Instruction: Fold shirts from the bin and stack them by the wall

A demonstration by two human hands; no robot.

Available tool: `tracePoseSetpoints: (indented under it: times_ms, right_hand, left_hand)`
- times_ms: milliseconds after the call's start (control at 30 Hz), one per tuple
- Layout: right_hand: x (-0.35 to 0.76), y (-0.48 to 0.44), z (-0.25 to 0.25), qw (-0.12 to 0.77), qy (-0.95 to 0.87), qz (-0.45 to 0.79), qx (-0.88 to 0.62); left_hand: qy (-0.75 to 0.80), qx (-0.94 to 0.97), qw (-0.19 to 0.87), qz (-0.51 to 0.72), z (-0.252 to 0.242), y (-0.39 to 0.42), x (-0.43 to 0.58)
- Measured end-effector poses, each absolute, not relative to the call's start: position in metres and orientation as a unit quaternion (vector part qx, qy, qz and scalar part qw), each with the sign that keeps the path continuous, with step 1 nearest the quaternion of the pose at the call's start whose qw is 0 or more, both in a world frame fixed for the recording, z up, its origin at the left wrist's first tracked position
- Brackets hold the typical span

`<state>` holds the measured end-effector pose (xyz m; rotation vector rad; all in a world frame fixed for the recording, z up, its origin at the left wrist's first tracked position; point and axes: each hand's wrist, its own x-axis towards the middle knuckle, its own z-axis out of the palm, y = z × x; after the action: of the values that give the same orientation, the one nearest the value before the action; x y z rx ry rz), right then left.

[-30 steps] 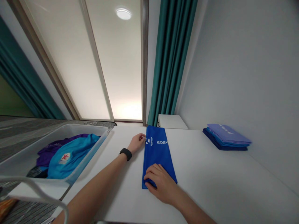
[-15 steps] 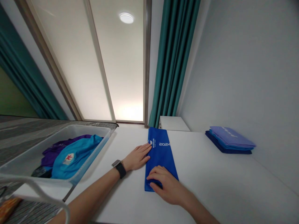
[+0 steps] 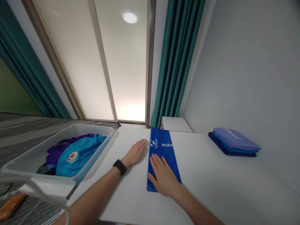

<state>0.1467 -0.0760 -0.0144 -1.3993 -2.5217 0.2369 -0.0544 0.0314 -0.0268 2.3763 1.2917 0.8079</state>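
A royal-blue garment (image 3: 162, 150), folded into a long narrow strip with a white logo and "2024", lies on the white table (image 3: 206, 178). My right hand (image 3: 164, 178) presses flat on its near half, fingers stretched out and holding nothing. My left hand (image 3: 135, 153), a dark watch on its wrist, lies flat on the table just left of the strip, fingers straight and beside the strip's left edge.
A clear plastic bin (image 3: 25, 159) at the left holds a light-blue shirt (image 3: 77, 154) and purple clothes. A stack of folded blue and purple garments (image 3: 234, 145) sits at the far right by the wall. A small white box (image 3: 175, 125) stands behind the strip by the teal curtain (image 3: 175, 62).
My left hand let go of the strip's far corner, drew back and now lies flat beside it. My right hand went from curled at the near end to flat on the cloth.
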Motion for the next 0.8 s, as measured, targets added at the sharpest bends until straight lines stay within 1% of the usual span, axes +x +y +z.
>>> tracePoseSetpoints:
  times_ms: [133, 300, 500, 800]
  right_hand:
    - [0.147, -0.077, -0.012, 0.119, -0.868, 0.095, -0.472]
    - [0.145, -0.077, -0.012, 0.115, -0.864, 0.103, -0.479]
    - [0.144, -0.080, -0.008, 0.113, -0.862, 0.107, -0.482]
    - [0.144, -0.090, -0.006, 0.093, -0.881, 0.130, -0.445]
  left_hand:
    - [0.406, 0.872, 0.115, 0.246, -0.032, 0.042, -0.045]
    - [0.378, 0.896, 0.115, 0.203, -0.029, 0.058, -0.024]
    - [0.402, 0.895, 0.109, 0.161, -0.027, 0.080, -0.018]
    - [0.449, 0.885, 0.046, 0.113, -0.029, 0.088, -0.018]
